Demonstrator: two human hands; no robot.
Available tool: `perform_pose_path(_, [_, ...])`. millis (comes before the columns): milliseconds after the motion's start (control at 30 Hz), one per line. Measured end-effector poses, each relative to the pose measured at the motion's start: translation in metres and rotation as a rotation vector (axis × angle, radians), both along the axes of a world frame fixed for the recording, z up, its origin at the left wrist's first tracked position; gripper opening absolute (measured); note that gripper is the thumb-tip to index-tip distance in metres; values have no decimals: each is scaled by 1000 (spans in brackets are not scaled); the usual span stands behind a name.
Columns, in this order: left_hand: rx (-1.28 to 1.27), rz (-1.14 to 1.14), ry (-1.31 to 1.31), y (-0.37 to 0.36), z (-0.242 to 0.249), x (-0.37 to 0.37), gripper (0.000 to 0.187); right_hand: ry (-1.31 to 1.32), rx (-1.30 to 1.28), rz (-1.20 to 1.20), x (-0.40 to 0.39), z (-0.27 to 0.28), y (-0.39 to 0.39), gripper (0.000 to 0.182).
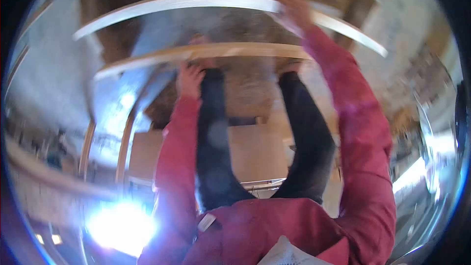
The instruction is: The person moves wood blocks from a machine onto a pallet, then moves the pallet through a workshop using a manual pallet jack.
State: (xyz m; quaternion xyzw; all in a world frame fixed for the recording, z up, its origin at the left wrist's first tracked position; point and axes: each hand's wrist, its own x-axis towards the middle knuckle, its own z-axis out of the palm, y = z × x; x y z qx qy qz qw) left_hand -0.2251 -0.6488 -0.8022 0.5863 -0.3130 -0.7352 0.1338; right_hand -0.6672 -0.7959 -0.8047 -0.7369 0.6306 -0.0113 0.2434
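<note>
On the far left, two slats (87, 147) (125, 147) are standing out against the pale floor (49, 83), with a glare (121, 228) burning white below them. Next, the left ends of two long strips are showing: the far strip (196, 1) is running across the top of the view, its upper face shining pale, and the near strip (255, 49) is lying below it, roughly parallel and apart from it.

The left hand (189, 79) is touching the near strip left of its middle, its fingers bending at the lower edge; blur is hiding whether they are pinching the wood or only resting on it. Just right of this hand, one dark trouser leg (213, 132) is reaching up to the near strip. Between the legs a brown panel (257, 154) is showing; whether it is forming part of a box, I cannot tell.

The other leg (309, 137) is ending near the strip's right end. Above, the right hand (294, 13) is closing around the far strip, right of its middle, the fingers wrapping it. At the far right, something glossy (436, 152) is catching light, too distorted for telling what it is holding, if anything.
</note>
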Motion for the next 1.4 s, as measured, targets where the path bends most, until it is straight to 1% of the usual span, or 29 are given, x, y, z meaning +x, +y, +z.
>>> perform_pose_path(33, [187,394,116,0,-5,-2,65,-39,13,42,-2,10,10,51])
perform_pose_path(67, [368,710,-10,-31,14,-28,80,84,149,46,3,20,19,49])
perform_pose_path(100, [540,1030,-107,-53,18,-46,97,61,179,51,4,28,28,47])
perform_pose_path(133, [510,1037,-112,-63,19,-52,97,13,201,55,4,29,41,47])
perform_pose_path(200, [453,1051,-162,-63,30,-64,128,-43,304,34,8,46,66,49])
perform_pose_path(233, [445,1050,-170,-63,31,-64,128,-53,301,32,13,48,79,49])
perform_pose_path(300, [404,1190,-87,-63,34,-60,129,-160,170,28,26,48,103,48])
perform_pose_path(333, [398,1187,-99,-65,39,-61,129,-202,244,23,34,53,108,52])
perform_pose_path(367, [324,1224,-16,-66,45,-63,130,-212,246,19,42,47,118,52])
perform_pose_path(400, [252,1258,68,-69,49,-64,131,-203,226,24,51,41,129,56])
perform_pose_path(433, [253,1255,64,-63,43,-57,131,-190,205,29,56,36,137,59])
perform_pose_path(467, [279,1302,66,-58,40,-50,131,-184,278,49,62,37,137,67])
perform_pose_path(500, [307,1349,70,-53,36,-46,131,-180,282,46,68,36,137,67])
perform_pose_path(533, [312,1348,71,-52,36,-46,131,-111,281,69,75,36,136,72])
perform_pose_path(600, [360,1297,108,-55,35,-44,126,-14,284,112,79,18,136,81])
perform_pose_path(633, [361,1291,105,-57,30,-44,126,-16,285,106,80,15,134,81])
perform_pose_path(733, [369,1199,66,-64,8,-51,117,-77,325,91,78,15,131,83])
perform_pose_path(800, [396,1202,300,-64,-6,-58,89,-130,488,99,72,19,124,80])
perform_pose_path(833, [387,1197,303,-63,-12,-63,89,-133,479,97,66,18,123,80])
perform_pose_path(900, [378,1361,529,-65,-25,-74,64,-220,456,169,49,8,123,82])
perform_pose_path(967, [351,1333,600,-64,-30,-75,50,-242,825,130,24,9,104,90])
perform_pose_path(1033, [208,1242,396,-74,-3,-88,46,-259,939,71,1,13,94,91])
perform_pose_path(1100, [117,1199,450,-67,4,-87,42,-270,891,81,-13,16,105,92])
perform_pose_path(1167, [108,1275,345,-62,29,-89,45,-245,806,85,-13,48,106,94])
perform_pose_path(1233, [133,1315,181,-53,52,-89,49,-424,991,-43,-21,71,109,92])
perform_pose_path(1300, [164,1151,46,-32,70,-80,50,-513,975,-37,-29,105,121,91])
perform_pose_path(1333, [151,1145,77,-27,75,-80,50,-591,995,9,-35,132,112,89])
perform_pose_path(1367, [205,1178,98,-22,84,-73,52,-611,1048,4,-42,148,122,90])
perform_pose_path(1400, [263,1207,121,-16,94,-66,55,-612,1018,-36,-49,176,127,92])
